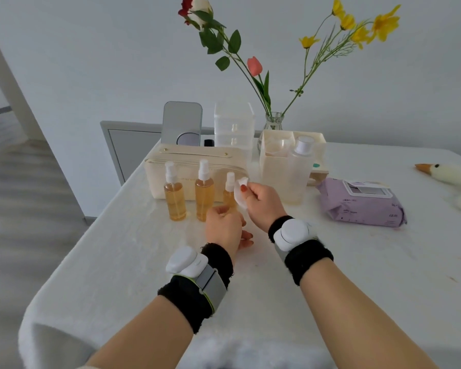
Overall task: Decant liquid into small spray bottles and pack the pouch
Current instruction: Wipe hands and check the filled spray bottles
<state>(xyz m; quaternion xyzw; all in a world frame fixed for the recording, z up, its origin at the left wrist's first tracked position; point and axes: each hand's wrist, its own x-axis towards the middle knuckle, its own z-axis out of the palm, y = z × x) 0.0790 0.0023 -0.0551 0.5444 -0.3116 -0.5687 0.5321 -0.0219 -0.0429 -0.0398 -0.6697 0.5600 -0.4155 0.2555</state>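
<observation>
Amber liquid fills three small spray bottles standing in a row on a white surface [144, 249], just in front of a cream pouch [194, 159]. The left bottle [175, 198] and middle bottle [204, 194] stand free, white pumps fitted. The right bottle [229, 194] is being wiped. The left hand [224, 229], its back toward the camera and fingers curled, appears to grip the bottle's hidden base to steady it. The right hand [260, 200] reaches in from the side with the wrist bent, pinching a white cotton pad [240, 190] between thumb and fingers against the bottle's neck, probably to catch drips. A tall clear bottle [300, 179], nearly drained, stands just right of the hands. All three bottles are outside the pouch, so packing seems not yet begun.
</observation>
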